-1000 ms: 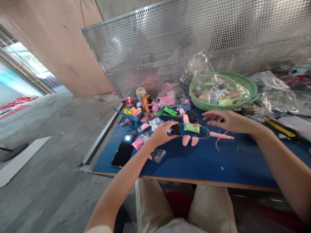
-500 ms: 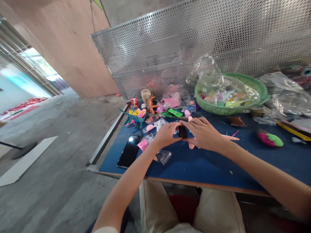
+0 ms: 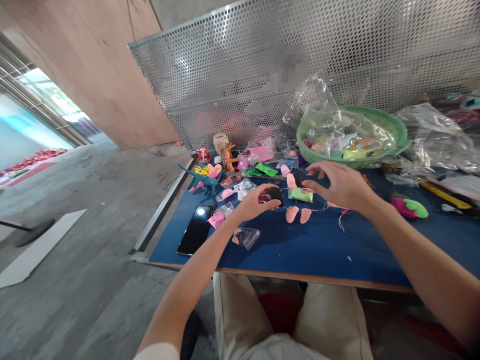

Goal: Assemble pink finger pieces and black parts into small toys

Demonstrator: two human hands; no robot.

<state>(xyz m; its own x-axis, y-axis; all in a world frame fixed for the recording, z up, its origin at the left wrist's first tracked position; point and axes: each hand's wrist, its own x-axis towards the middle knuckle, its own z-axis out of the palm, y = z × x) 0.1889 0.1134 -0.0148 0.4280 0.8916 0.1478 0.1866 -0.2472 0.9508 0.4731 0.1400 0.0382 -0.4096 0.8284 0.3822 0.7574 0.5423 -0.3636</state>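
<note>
Black little piece (image 3: 276,195) pinched in left hand (image 3: 255,201), just over blue table (image 3: 318,250), near middle; right hand (image 3: 341,185) loose, fingers spread, gripping nothing, hovering by green block (image 3: 300,195); pink ovals (image 3: 298,215) just beside; phone (image 3: 195,231) off left; green basket (image 3: 397,127) behind lol

Both our arms stretch forward: our left hand (image 3: 257,201) is pinched closed, our right hand (image 3: 342,186) hovers palm-down, fingers spread.

1 phone (image 3: 195,230), 1 basket (image 3: 378,159)
</note>
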